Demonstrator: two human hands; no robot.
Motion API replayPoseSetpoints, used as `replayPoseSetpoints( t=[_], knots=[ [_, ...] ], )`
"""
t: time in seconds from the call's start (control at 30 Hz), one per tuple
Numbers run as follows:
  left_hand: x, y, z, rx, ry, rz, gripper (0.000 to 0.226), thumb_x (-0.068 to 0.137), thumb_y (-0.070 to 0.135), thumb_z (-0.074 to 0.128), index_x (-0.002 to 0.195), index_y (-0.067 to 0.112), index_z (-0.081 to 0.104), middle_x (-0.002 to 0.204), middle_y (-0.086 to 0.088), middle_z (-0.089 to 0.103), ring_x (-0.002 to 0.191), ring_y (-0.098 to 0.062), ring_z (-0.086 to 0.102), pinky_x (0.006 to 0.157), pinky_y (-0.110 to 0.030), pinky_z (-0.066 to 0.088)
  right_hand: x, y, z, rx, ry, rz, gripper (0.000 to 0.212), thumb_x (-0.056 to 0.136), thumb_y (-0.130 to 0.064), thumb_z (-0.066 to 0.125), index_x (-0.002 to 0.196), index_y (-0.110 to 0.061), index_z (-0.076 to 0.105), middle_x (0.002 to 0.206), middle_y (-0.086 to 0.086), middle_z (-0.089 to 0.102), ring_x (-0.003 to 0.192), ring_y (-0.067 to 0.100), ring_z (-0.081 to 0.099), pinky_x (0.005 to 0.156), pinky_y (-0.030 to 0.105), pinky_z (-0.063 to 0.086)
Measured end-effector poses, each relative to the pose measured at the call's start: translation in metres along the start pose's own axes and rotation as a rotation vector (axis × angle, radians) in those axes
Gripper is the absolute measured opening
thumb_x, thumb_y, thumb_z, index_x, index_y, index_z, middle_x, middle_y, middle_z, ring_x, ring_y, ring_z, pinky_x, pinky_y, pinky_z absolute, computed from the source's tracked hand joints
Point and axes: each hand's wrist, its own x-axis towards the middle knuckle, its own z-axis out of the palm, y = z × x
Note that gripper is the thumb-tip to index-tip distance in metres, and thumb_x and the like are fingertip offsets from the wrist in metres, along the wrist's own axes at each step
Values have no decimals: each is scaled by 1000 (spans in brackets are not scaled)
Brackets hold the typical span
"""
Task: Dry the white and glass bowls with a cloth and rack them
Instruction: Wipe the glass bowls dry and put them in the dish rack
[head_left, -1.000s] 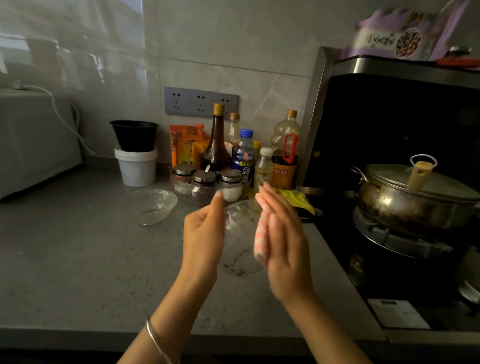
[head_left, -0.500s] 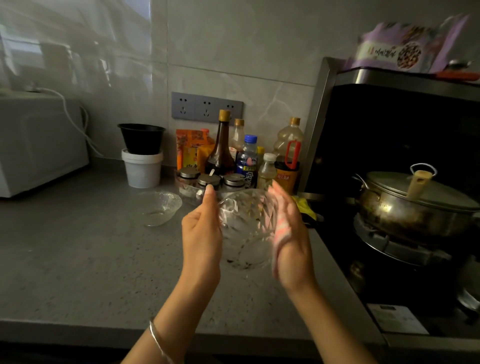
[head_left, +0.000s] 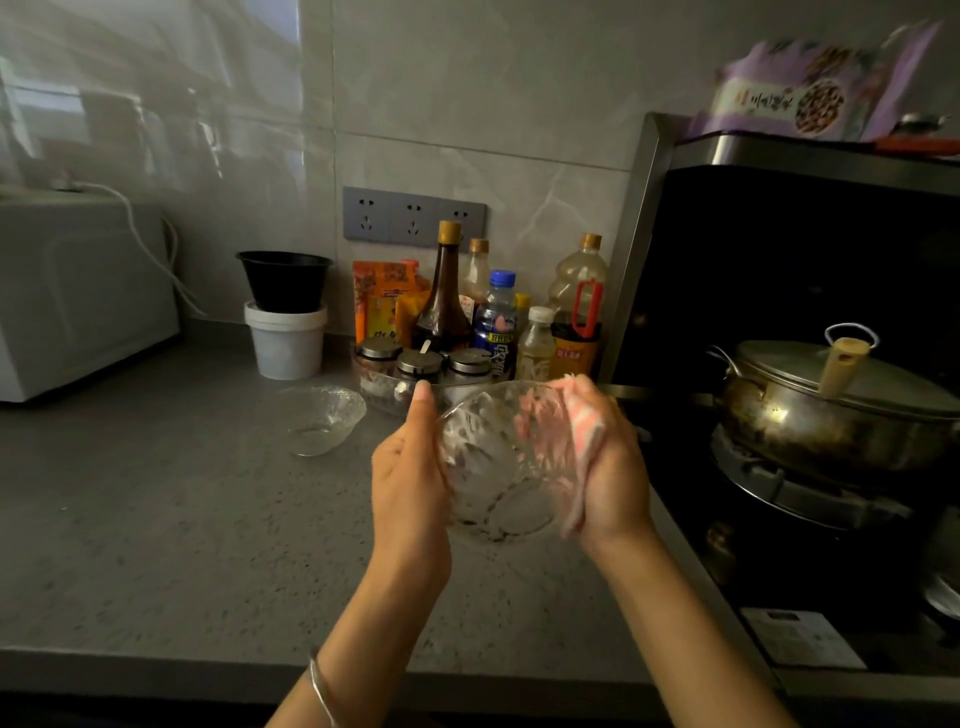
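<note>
A: Which step is in hand here?

B: The drying of a glass bowl, I think. The left hand (head_left: 410, 467) grips the bowl (head_left: 493, 467) on its left side, with the thumb up beside the rim. The right hand (head_left: 615, 467) holds the pink and white cloth (head_left: 584, 434) folded over the right rim. Part of the cloth shows through the glass, so it lies inside too. Both hands are clamped, one on each side, and the bowl is lifted above the counter (head_left: 156, 519), tilted toward the person.

A: Is the wiping finished?

B: I cannot tell if the glass is dry; it is dim and the pattern hides drops. I judge the task is in its early or middle part.

A: What does the next move need?

B: The left hand should turn the bowl so the cloth goes round the whole rim and down to the bottom. The glass is slippery, so a firm grip is needed.

A: And further away?

B: A small bowl (head_left: 322, 418), also glass, stands on the counter, well apart from the hands; it probably waits for the cloth. Behind it are a white tub (head_left: 284, 340) and a pot (head_left: 831, 410) at the right. I see no rack and no white bowl, so the person must look for them outside this view.
</note>
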Motion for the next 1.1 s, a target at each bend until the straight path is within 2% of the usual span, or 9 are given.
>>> replayPoseSetpoints(
  t=[0.13,0.37,0.5,0.6,0.7,0.77,0.83,1.0,1.1],
  knots=[
    [-3,-1,4,-148,12,-80,65,100,33,40,43,31,70,58,6,70,58,-4,68,63,-25,55,-11,0,2,251,87,229,40,93,-42,43,112,-13,62,105,6,69,100,20,64,88,37,48],
    [14,0,-13,185,-163,-6,59,95,61,30,56,33,66,74,9,71,79,-7,66,86,-39,50,-9,-21,-4,107,127,178,34,95,-29,43,109,-4,63,84,5,70,87,20,68,82,33,50],
    [17,23,-9,359,-335,141,59,97,46,30,59,11,60,57,-4,59,50,-8,54,56,-18,44,-3,-27,-9,-162,130,117,42,96,-24,48,60,-13,67,57,2,64,61,15,64,79,37,48],
    [12,24,-1,371,-268,219,54,98,38,40,52,10,41,49,-5,35,39,-6,30,41,-17,28,-3,-24,-4,-195,120,82,40,98,-27,45,73,-4,67,76,16,64,78,25,64,85,38,49],
    [8,13,-1,284,-79,147,55,98,39,44,50,13,38,49,-4,31,41,-11,26,40,-20,22,-21,-9,3,-216,108,-92,40,102,-35,34,102,-9,65,104,11,68,90,9,64,77,15,49],
    [6,7,-2,191,-21,62,57,99,41,42,58,3,48,55,-9,37,48,-20,30,45,-25,24,-41,4,9,-498,96,-361,43,101,-41,24,128,-25,53,131,-9,56,119,-4,50,98,13,39],
    [3,3,1,158,15,56,57,101,41,38,62,1,50,53,-9,40,49,-19,33,45,-25,27,-50,17,12,-877,83,-615,48,103,-39,17,145,-24,33,153,-8,33,142,6,26,115,24,23],
    [-6,0,11,210,-119,134,64,101,39,33,66,-13,49,52,-12,48,48,-21,43,45,-27,32,-38,4,19,-1253,33,-891,50,101,-35,20,136,-17,52,143,4,48,137,21,37,111,42,31],
    [-8,4,11,222,-88,207,58,99,38,37,53,4,44,43,0,38,41,-10,33,41,-21,26,-20,-11,9,-1069,0,-726,45,99,-37,26,127,-24,59,129,-2,60,120,11,54,100,32,44]
  ],
)
